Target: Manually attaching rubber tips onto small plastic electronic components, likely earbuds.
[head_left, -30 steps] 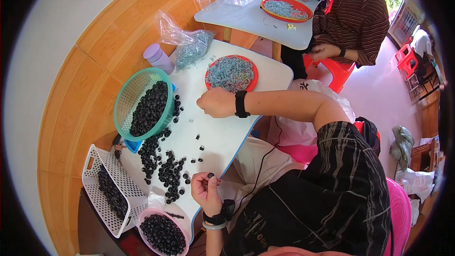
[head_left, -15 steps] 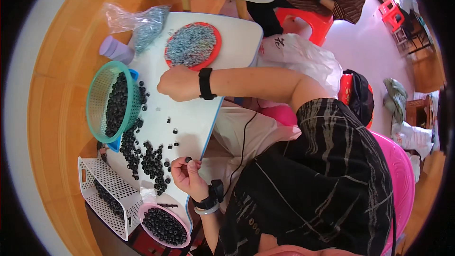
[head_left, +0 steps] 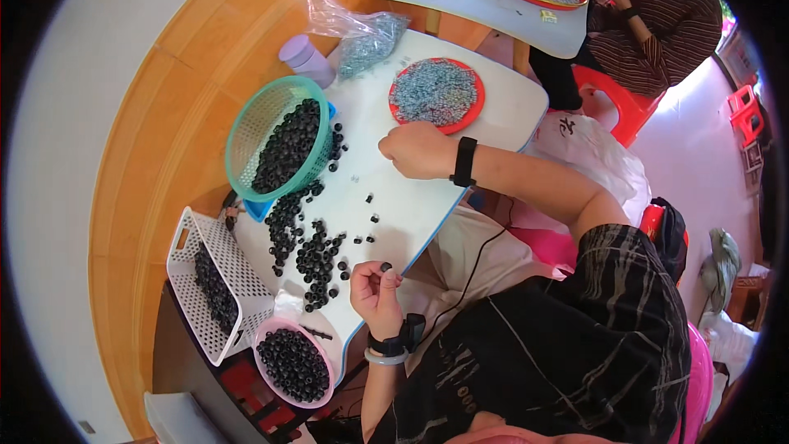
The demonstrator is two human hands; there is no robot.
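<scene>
Ring (head_left: 385, 266) (hole facing up) | left hand (head_left: 376, 293) pinching | right hand (head_left: 417, 150) on table (head_left: 509, 103)

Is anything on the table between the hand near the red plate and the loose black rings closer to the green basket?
Nothing visible. The right hand rests by the red plate; bare white table runs from it to the nearest loose black rings. The left hand is off to one side.

Right hand (head_left: 419, 150) curls over, hiding whatever its fingertips pinch. The small silvery bits on the red plate (head_left: 468, 119) are too tiny to identify. The far co-worker's head is cut off at the top edge.
</scene>
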